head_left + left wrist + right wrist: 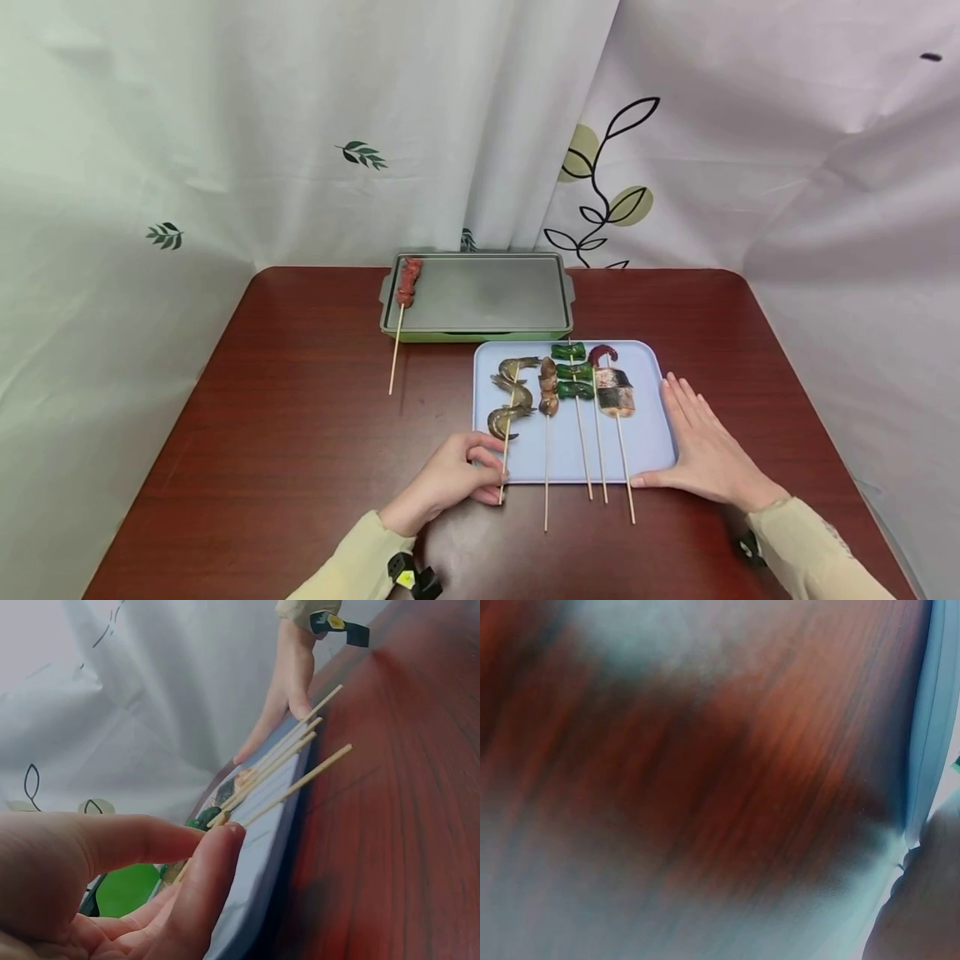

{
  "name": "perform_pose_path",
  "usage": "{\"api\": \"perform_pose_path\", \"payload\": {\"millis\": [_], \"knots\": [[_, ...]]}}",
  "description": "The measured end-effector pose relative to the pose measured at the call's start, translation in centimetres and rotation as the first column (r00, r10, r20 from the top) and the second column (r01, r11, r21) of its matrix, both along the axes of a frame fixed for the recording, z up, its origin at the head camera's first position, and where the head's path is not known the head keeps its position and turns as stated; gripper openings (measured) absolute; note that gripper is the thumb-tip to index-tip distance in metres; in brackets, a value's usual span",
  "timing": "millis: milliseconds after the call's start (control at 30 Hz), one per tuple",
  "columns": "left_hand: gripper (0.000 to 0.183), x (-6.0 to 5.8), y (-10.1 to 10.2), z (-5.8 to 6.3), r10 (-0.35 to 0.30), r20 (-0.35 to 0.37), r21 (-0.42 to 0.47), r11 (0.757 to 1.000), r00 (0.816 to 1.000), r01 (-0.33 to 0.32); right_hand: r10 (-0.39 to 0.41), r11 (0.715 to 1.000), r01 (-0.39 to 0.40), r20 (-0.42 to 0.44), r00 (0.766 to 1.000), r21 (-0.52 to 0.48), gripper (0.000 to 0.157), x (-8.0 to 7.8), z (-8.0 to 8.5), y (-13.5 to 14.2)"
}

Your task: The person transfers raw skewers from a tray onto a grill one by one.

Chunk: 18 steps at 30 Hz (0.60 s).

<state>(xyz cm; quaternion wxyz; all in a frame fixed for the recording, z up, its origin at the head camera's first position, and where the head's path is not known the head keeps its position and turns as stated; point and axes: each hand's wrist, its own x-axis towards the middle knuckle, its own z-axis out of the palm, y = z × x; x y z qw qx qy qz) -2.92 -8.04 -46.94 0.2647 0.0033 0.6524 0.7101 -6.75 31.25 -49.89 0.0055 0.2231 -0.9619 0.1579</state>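
My left hand (459, 473) pinches the bare lower end of the shrimp skewer (513, 396) between thumb and forefinger, at the near left corner of the light blue tray (651, 442). The pinch shows close up in the left wrist view. My right hand (705, 446) lies with straight fingers along the tray's right edge, thumb at the near right corner. Beside the shrimp on the tray lie a skewer of brown pieces (548, 387), a green pepper skewer (573, 372), a skewer with a dark red curled tentacle (602, 355) and a fish-chunk skewer (615, 392).
Behind the blue tray stands a grey grill plate (487, 292) on a green base. A red meat skewer (408, 283) lies at its left side, its stick reaching over the near rim. White curtains (300, 125) hang round the brown table (300, 417).
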Motion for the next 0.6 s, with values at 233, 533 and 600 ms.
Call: {"api": "perform_pose_path", "payload": {"millis": [233,533,600], "knots": [[0.044,0.1,-0.5,-0.1,0.004,-0.027,-0.010,1.000,1.000,-0.004,0.000,1.000,0.000,-0.009,1.000,0.002,0.144,0.0,-0.1,0.0],[0.044,0.1,-1.0,-0.1,-0.002,-0.041,-0.005,1.000,0.999,0.002,-0.010,1.000,0.010,-0.006,1.000,0.007,0.144,-0.1,-0.1,-0.1],[0.043,0.1,-1.1,-0.1,-0.004,-0.044,-0.014,1.000,0.999,0.003,-0.008,1.000,0.008,-0.009,1.000,0.005,0.143,0.0,-0.2,-0.1]]}}
